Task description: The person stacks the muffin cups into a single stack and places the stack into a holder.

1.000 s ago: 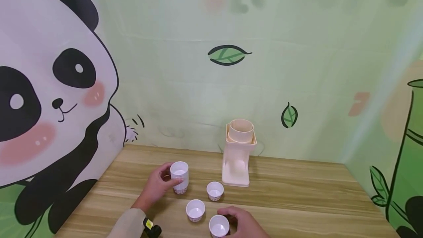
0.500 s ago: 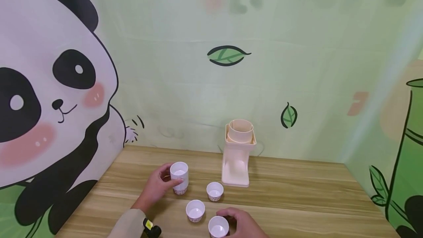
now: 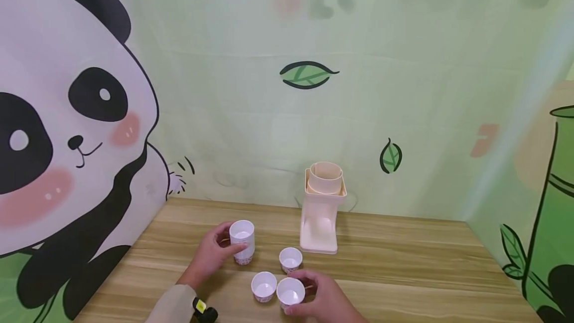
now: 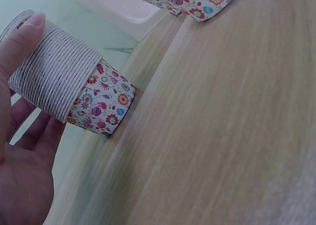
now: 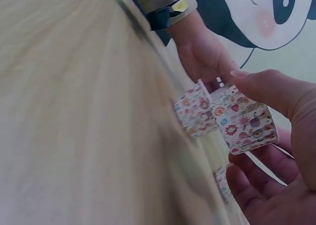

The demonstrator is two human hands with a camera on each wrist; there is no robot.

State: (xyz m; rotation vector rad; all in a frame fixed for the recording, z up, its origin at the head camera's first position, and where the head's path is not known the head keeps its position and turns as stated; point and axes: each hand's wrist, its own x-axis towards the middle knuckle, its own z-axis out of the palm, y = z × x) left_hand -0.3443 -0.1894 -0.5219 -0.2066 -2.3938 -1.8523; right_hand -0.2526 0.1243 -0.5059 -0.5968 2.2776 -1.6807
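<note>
My left hand (image 3: 219,248) grips a tall stack of small paper cups (image 3: 242,241). The left wrist view shows the many stacked rims (image 4: 54,64) under the thumb and a flower-printed base (image 4: 104,101) at the bottom, close to the tabletop. Between thumb and fingers, my right hand (image 3: 327,295) holds one flower-printed paper cup (image 3: 290,292), its mouth upward in the head view. Just left of it, very close or touching, stands a second paper cup (image 3: 263,286). Behind these two is a third paper cup (image 3: 290,259). The insides of the cups are plain white.
A pale pink stand (image 3: 319,233) with a round holder (image 3: 325,178) on top stands at the back of the wooden table (image 3: 403,263). A green printed backdrop (image 3: 242,113) with a panda closes off the rear and left.
My right hand has moved the paper cup forward and slightly left, up beside the second cup. My left hand and its stack have stayed nearly still.
</note>
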